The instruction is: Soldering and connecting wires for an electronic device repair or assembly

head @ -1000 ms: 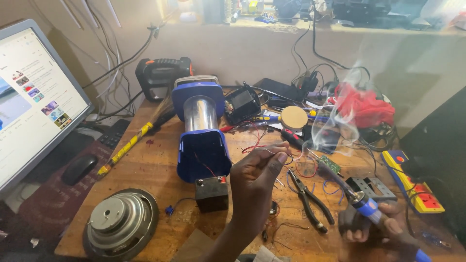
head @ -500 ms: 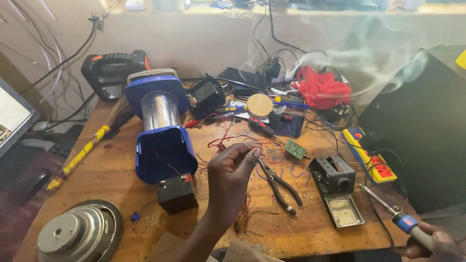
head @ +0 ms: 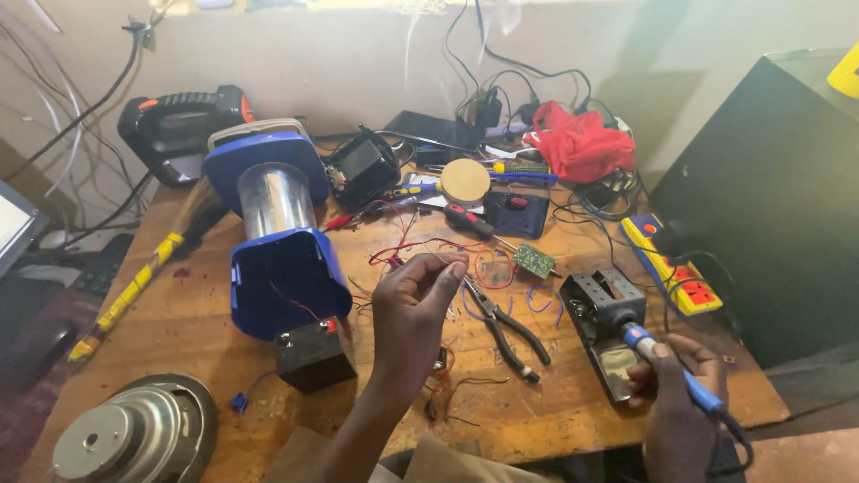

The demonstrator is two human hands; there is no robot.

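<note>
Wire pinched thin between the fingertips of the left hand, raised above the middle of the wooden table; the strand itself is too fine to follow, so which way its free end points cannot be told. Right hand closed round the blue handle of a soldering iron, low at the right edge of the table; the iron's long axis runs from the wrist up and to the left, its tip end sitting at the metal stand, so the tool points toward the left hand but stays well apart from it, with the black-handled pliers lying between the two. The left hand is nearer to the loose red wires and to the small green circuit board, which lies just beyond the pliers. To the left of the raised hand a blue lantern lies on its side, a small black battery touching its open base; a grey speaker sits at the near left corner, partly cut off. The iron's tip is hidden against the stand; the right wrist is cut by the lower edge; faint smoke shows near the wall.
</note>
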